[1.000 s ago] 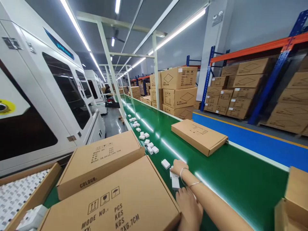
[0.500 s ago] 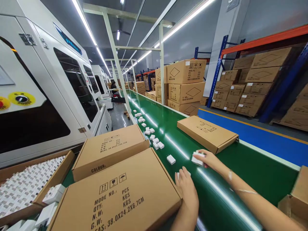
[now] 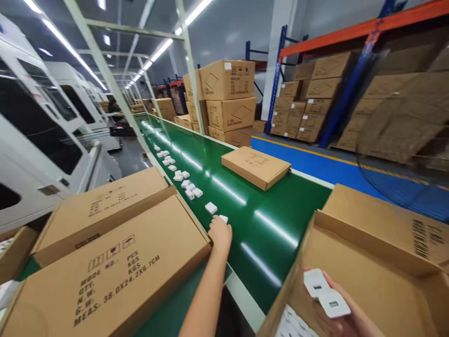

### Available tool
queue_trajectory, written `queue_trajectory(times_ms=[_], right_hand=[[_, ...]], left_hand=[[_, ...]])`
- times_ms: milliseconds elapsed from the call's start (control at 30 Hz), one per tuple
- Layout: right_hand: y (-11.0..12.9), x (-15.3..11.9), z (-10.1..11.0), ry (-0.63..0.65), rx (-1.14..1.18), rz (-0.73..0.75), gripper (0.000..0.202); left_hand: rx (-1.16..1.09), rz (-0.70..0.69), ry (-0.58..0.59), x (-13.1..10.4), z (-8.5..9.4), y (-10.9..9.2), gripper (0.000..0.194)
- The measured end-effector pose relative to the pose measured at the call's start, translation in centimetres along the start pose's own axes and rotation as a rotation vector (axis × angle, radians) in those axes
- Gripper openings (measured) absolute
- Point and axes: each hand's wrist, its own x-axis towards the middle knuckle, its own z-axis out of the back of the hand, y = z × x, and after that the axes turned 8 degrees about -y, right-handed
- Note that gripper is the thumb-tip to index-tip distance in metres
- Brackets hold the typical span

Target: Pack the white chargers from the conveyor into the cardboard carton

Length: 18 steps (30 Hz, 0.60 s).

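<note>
My right hand [image 3: 338,304] grips two white USB chargers [image 3: 333,303] side by side, their ports facing up, over an open cardboard box [image 3: 368,267]. In the near left corner of that box lie several white chargers [image 3: 293,323]. My left hand [image 3: 220,234] rests on the green conveyor belt [image 3: 242,215], its fingers closed on a white charger [image 3: 223,218] that shows past the fingertips. Just beyond it a single charger [image 3: 211,208] lies on the belt, and several more chargers [image 3: 189,186] trail away along the belt's left side.
Two closed cartons [image 3: 115,271] lie at the left beside the belt. A flat closed carton [image 3: 257,164] sits on the belt's right edge. Stacked boxes [image 3: 231,112] and a mesh fan guard [image 3: 396,140] stand beyond. White machines [image 3: 42,117] line the left.
The view has turned right, showing the open box. My right hand has moved from the belt to over the box with two chargers. My left hand stays at the belt with a charger.
</note>
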Motion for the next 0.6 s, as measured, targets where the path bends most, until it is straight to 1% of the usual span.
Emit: queue_trajectory(times_ms=[100,167,200,233,300,367,400,433,500,600], right_hand=[[-0.5,-0.7,0.0,0.101,0.156,-0.063,0.033],[-0.6,-0.9,0.1,0.155,0.214,-0.089,0.033],[-0.7,-1.0,0.1,0.172,0.239,-0.097,0.033],[-0.7,-1.1,0.2,0.186,0.26,-0.098,0.033],[-0.8,-1.3,0.3,0.214,0.278,-0.096,0.034],[-1.0,-1.5,0.4,0.244,0.274,-0.087,0.034],[-1.1,-1.5,0.5,0.259,0.265,-0.085,0.033],[-1.2,-1.6,0.4,0.269,0.255,-0.084,0.033],[-1.4,-1.7,0.3,0.277,0.233,-0.078,0.032],[-0.9,-2.1,-0.1,0.256,0.164,-0.039,0.036]], left_hand=[[-0.014,0.009,0.109,0.7,0.2,-0.5,0.033],[-0.063,-0.04,0.196,0.5,0.8,-1.0,0.029],[-0.091,-0.085,0.235,0.0,1.2,-1.2,0.028],[-0.143,-0.154,0.281,-0.9,1.8,-1.4,0.029],[-0.345,-0.345,0.406,-3.4,3.3,-1.6,0.034],[-0.716,-0.572,0.591,-6.6,4.6,-1.6,0.041],[-0.879,-0.646,0.66,-8.2,5.1,-1.6,0.041],[-1.023,-0.692,0.719,-9.5,5.4,-1.5,0.039],[-1.202,-0.703,0.792,-11.6,5.6,-1.4,0.036],[-1.306,-0.684,0.859,-12.7,5.5,-1.3,0.037]])
